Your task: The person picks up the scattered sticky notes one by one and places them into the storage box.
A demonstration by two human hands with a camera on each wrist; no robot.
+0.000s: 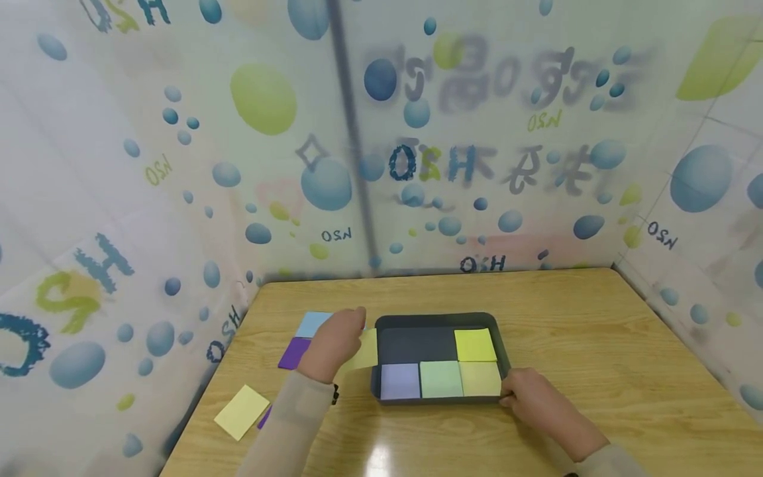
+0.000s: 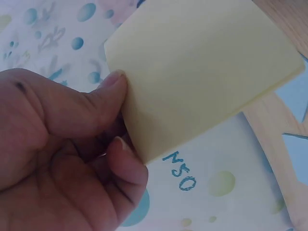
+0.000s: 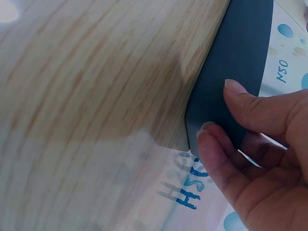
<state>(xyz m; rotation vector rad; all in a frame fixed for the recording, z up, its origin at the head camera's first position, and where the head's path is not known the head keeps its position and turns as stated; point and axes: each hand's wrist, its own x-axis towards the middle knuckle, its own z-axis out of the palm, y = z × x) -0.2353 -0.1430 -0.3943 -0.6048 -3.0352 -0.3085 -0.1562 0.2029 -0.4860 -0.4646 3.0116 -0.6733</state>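
Observation:
My left hand (image 1: 335,343) pinches a pale yellow sticky-note pad (image 2: 202,72) between thumb and fingers along one edge. In the head view it holds this pad just beside the left wall of a dark grey tray (image 1: 438,320). Along the tray's front row lie a lavender pad (image 1: 401,381), a pale green pad (image 1: 441,379) and a pale yellow one (image 1: 480,378). A bright yellow pad (image 1: 475,345) lies at the back right; bare floor shows left of it. At the front right corner, my right hand (image 1: 539,401) grips the tray with curled fingers, thumb against its outer wall.
Left of the tray, a light blue pad (image 1: 312,323) and a purple pad (image 1: 293,353) lie partly behind my left hand. Nearer, another pale yellow pad (image 1: 241,412) lies beside a purple sliver (image 1: 264,419). A patterned curtain (image 1: 286,218) surrounds the wooden table (image 1: 560,318).

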